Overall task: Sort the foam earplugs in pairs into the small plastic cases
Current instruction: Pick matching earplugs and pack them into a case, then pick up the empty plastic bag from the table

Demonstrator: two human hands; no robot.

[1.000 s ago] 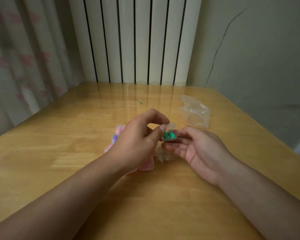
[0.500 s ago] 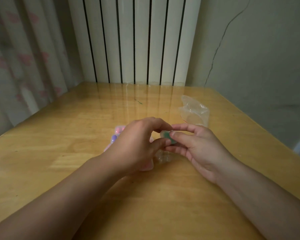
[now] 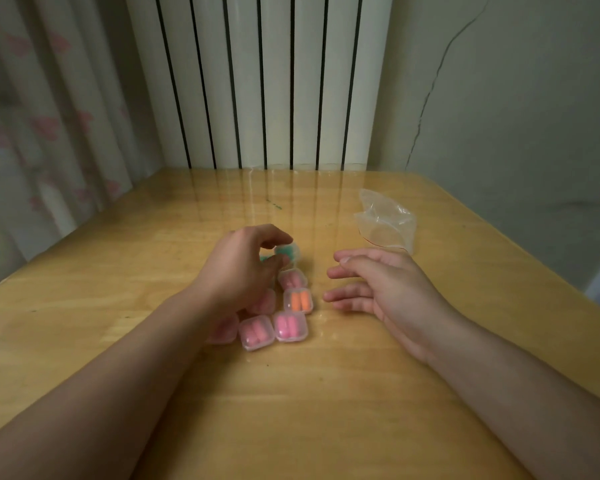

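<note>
My left hand (image 3: 243,268) pinches the green case (image 3: 286,252), setting it at 12 o'clock of the filled cases (image 3: 290,326). Right hand (image 3: 378,282) hangs loose, holding nothing.

My left hand (image 3: 238,268) and right hand (image 3: 383,285): bare, no rings, no watch; forearms bare, no sleeves showing.

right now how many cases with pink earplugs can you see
At least 5: two in the near row, one behind the orange case, two partly hidden under the left hand. More may be hidden.
</note>
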